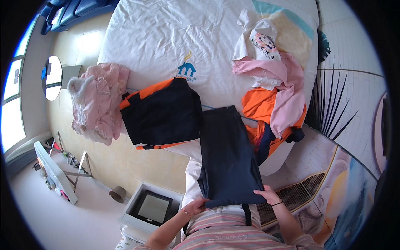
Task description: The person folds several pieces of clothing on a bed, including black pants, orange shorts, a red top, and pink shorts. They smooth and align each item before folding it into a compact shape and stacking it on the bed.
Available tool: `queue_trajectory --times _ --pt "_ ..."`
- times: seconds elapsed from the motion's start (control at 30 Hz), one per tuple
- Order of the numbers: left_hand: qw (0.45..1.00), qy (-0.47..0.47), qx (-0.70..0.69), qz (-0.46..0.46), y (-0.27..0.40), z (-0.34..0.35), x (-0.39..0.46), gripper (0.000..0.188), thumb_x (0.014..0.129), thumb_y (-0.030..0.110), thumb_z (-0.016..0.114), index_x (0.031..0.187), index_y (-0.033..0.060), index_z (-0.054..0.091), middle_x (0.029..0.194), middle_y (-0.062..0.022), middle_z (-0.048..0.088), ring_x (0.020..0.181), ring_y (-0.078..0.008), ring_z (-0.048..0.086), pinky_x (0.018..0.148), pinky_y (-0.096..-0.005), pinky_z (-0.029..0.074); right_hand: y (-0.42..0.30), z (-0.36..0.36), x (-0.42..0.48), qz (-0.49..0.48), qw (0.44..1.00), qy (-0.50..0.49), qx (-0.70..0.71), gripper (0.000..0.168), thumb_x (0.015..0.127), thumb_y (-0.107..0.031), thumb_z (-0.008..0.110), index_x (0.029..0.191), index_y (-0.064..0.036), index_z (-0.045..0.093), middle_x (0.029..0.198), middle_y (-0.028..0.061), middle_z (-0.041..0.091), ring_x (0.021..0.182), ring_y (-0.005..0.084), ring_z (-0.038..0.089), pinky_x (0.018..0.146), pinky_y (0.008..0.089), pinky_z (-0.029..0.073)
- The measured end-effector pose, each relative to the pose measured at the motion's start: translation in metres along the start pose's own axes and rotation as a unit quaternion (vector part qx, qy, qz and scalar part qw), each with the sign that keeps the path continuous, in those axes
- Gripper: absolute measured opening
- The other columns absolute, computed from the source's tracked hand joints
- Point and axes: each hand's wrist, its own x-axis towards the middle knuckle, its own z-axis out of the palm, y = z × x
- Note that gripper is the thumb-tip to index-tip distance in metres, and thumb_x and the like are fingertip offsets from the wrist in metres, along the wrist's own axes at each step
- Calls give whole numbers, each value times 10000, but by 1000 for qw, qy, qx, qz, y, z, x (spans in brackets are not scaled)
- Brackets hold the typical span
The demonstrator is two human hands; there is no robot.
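A pair of dark navy trousers [229, 156], doubled lengthwise, stretches from the bed's edge to my waist. My left hand [197, 206] grips the near left corner of the trousers, while my right hand [269, 195] pinches the near right corner. Just left of the trousers lies a folded black and orange garment [162, 112]. Further left, a pink fluffy garment [97, 103] with pale fur trim rests on the bed's corner. To the right, orange and navy clothing [261, 104] is heaped beneath pink trousers [289, 90] and a white printed shirt [264, 37].
The bed [147, 34] has a wrinkled white sheet with a blue printed logo. At lower left stands an open drawer [143, 187] with a dark-framed object inside. A small brown bin [117, 194] and a white table [56, 172] are on the left. A spiky plant [328, 106] borders the bed's right side.
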Motion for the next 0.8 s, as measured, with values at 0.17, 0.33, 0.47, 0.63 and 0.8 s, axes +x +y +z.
queue_trajectory --times 0.17,0.33,0.47,0.63,0.8 --pt "985 78 -5 153 12 31 -10 379 881 47 591 1232 102 460 1032 -87 635 792 -180 665 665 -328 586 -16 9 8 -181 983 -9 16 914 723 -21 747 1470 -56 222 1490 149 267 1349 240 297 1064 353 337" --pt "967 -53 -19 249 91 59 -37 454 906 103 575 1339 119 441 993 -84 639 785 -183 664 625 -284 587 -120 30 28 -214 973 -61 -62 270 844 -88 645 1106 -29 632 969 34 655 878 101 599 812 244 482" --pt "970 -62 -60 227 183 87 -40 346 946 248 534 1252 85 543 955 -148 656 850 -229 664 690 -308 588 -203 42 86 -175 981 -84 25 278 885 -265 626 1000 -13 658 959 49 661 847 145 623 760 284 518" --pt "857 174 133 467 179 108 -58 490 895 285 592 1300 43 460 1100 -148 618 834 -227 641 760 -304 548 -224 56 101 -227 969 -10 97 489 911 -475 557 1152 -51 527 979 97 619 834 180 626 705 320 529" --pt "630 335 431 552 178 58 0 687 683 340 789 1210 -8 518 1117 -136 614 766 -227 606 746 -314 499 -146 48 152 -356 881 226 -213 525 805 -451 700 1013 9 554 906 138 630 788 216 636 706 306 508"
